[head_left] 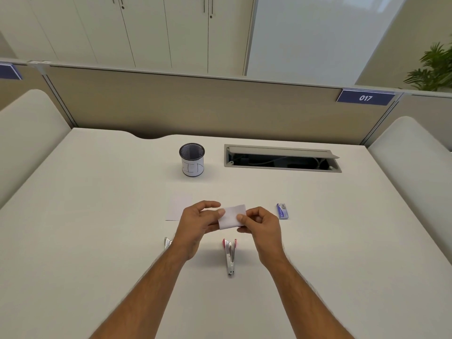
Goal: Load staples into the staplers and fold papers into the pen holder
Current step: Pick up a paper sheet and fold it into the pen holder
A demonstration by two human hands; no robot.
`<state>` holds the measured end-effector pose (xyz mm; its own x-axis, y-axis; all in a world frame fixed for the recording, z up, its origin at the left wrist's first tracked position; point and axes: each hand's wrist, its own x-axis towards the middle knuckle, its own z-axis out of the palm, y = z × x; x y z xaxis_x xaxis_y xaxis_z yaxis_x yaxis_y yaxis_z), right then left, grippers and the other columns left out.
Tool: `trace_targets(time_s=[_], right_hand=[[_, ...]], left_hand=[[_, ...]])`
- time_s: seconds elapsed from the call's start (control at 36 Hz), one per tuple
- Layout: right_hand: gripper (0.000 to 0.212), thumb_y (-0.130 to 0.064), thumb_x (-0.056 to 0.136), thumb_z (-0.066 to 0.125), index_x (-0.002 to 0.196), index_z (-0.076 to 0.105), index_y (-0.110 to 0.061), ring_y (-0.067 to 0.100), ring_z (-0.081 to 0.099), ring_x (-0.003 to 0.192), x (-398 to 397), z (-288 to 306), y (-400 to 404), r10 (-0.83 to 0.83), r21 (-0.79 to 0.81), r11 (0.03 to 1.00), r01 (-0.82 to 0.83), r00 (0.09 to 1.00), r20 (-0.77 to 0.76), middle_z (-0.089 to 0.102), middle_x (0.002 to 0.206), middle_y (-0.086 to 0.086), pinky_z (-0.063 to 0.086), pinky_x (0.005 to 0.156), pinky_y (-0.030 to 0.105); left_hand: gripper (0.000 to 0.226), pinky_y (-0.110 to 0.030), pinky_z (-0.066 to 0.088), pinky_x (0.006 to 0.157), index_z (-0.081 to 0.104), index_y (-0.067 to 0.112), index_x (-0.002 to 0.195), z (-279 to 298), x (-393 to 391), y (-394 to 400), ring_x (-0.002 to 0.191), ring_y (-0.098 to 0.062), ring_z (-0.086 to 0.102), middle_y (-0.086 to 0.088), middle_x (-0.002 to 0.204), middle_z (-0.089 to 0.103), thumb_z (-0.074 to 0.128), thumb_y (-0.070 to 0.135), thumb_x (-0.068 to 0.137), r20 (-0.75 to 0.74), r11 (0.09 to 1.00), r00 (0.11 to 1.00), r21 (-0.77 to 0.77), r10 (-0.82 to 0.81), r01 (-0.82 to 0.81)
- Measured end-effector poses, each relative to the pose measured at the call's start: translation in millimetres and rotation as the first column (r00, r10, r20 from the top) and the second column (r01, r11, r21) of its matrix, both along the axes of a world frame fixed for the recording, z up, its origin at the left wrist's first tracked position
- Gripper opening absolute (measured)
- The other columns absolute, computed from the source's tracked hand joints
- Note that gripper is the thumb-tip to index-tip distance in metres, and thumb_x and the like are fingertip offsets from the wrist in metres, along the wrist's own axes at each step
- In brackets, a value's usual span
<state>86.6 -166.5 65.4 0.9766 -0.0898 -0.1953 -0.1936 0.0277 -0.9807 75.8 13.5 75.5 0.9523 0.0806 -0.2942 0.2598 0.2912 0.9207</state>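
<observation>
While both hands pinch folded paper (231, 216), stapler (230, 255) beneath, pen holder (192, 159) beyond.

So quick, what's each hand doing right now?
Left hand: pinching the left edge of the folded paper.
Right hand: pinching the paper's right edge.

Hands: left hand (199, 222) and right hand (260, 226) pinch folded paper (231, 216) above desk (97, 228).
Stapler (230, 256): below paper.
Pen holder (192, 159): upright, beyond.
Staple box (282, 211): right.
</observation>
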Motion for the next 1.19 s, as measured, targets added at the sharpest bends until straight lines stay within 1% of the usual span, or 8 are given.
trace_targets(time_s=[0.14, 0.36, 0.69, 0.78, 0.92, 1.03, 1.08, 1.19], right_hand=[[0.011, -0.001, 0.088, 0.075, 0.088, 0.065, 0.002, 0.022, 0.069, 0.066, -2.5, -1.3, 3.2, -0.014, 0.032, 0.999, 0.014, 1.0, 0.002, 0.066, 0.069, 0.011, 0.062, 0.068, 0.037], [0.01, 0.0, 0.089, 0.074, 0.091, 0.065, 0.003, 0.022, 0.069, 0.069, -3.4, -3.3, 4.4, -0.035, 0.086, 0.996, 0.036, 0.999, -0.008, 0.065, 0.067, 0.009, 0.062, 0.069, 0.036], [0.033, -0.001, 0.087, 0.077, 0.113, 0.06, -0.012, 0.026, 0.073, 0.076, -3.3, -6.2, 6.4, -0.054, 0.159, 0.985, 0.06, 0.998, -0.043, 0.074, 0.087, 0.023, 0.061, 0.073, 0.037], [0.038, -0.004, 0.086, 0.079, 0.115, 0.058, -0.017, 0.028, 0.075, 0.076, -5.1, -3.7, 7.5, -0.008, 0.175, 0.984, 0.021, 0.997, -0.075, 0.076, 0.091, 0.02, 0.064, 0.074, 0.041], [0.04, 0.002, 0.084, 0.078, 0.115, 0.059, -0.014, 0.028, 0.072, 0.068, -7.7, -1.8, 11.5, 0.016, 0.16, 0.987, 0.001, 0.995, -0.102, 0.076, 0.089, 0.019, 0.064, 0.069, 0.038], [0.037, 0.004, 0.083, 0.077, 0.113, 0.06, -0.006, 0.023, 0.067, 0.061, -6.0, -3.6, 10.8, -0.016, 0.083, 0.996, 0.023, 0.996, -0.084, 0.072, 0.076, 0.017, 0.057, 0.062, 0.032], [0.036, 0.004, 0.083, 0.077, 0.113, 0.06, -0.007, 0.02, 0.066, 0.061, -4.9, -3.0, 9.7, -0.024, 0.07, 0.997, 0.028, 0.997, -0.067, 0.071, 0.08, 0.023, 0.055, 0.06, 0.029], [0.035, 0.002, 0.083, 0.078, 0.111, 0.061, -0.011, 0.02, 0.067, 0.063, -3.4, -2.0, 9.1, -0.003, 0.053, 0.999, 0.005, 0.999, -0.041, 0.074, 0.084, 0.022, 0.056, 0.061, 0.029]], left_hand=[[0.021, -0.039, 0.063, 0.079, 0.075, 0.005, 0.106, -2.6, -1.2, -3.8, 0.074, -0.02, 0.071, -0.006, 0.066, 0.069, 0.072, -0.004, 0.087, 0.019, 0.998, 0.999, 0.045, 0.041, -0.042], [0.014, -0.04, 0.064, 0.078, 0.079, 0.006, 0.098, -10.1, 0.9, -6.5, 0.083, -0.021, 0.073, -0.014, 0.091, 0.077, 0.075, 0.0, 0.086, 0.013, 0.994, 0.998, 0.09, 0.067, -0.068], [0.013, -0.036, 0.063, 0.078, 0.08, 0.007, 0.096, -11.7, 2.5, -8.2, 0.087, -0.021, 0.075, -0.01, 0.093, 0.079, 0.075, 0.0, 0.086, 0.016, 0.985, 0.995, 0.143, 0.095, -0.096], [0.013, -0.029, 0.062, 0.073, 0.079, 0.007, 0.097, -10.7, 2.5, -9.9, 0.085, -0.017, 0.075, -0.005, 0.091, 0.08, 0.074, 0.0, 0.087, 0.038, 0.978, 0.993, 0.172, 0.116, -0.121], [0.015, -0.031, 0.062, 0.075, 0.079, 0.01, 0.098, -14.7, 3.2, -10.3, 0.089, -0.022, 0.075, -0.006, 0.091, 0.079, 0.073, 0.001, 0.088, 0.058, 0.971, 0.99, 0.196, 0.127, -0.136], [0.028, -0.032, 0.062, 0.073, 0.072, 0.012, 0.114, -13.9, 0.9, -12.7, 0.082, -0.024, 0.069, -0.021, 0.075, 0.063, 0.074, 0.001, 0.088, 0.055, 0.987, 0.993, 0.118, 0.103, -0.109], [0.044, -0.037, 0.063, 0.076, 0.063, 0.018, 0.125, -14.1, -0.8, -12.6, 0.084, -0.032, 0.075, -0.03, 0.08, 0.066, 0.079, 0.005, 0.085, 0.025, 0.995, 0.999, 0.09, 0.045, -0.047], [0.054, -0.04, 0.063, 0.076, 0.06, 0.018, 0.127, -12.7, -6.1, -16.1, 0.075, -0.035, 0.076, -0.023, 0.087, 0.075, 0.083, 0.004, 0.08, 0.001, 0.992, 0.999, 0.121, -0.033, 0.032]])
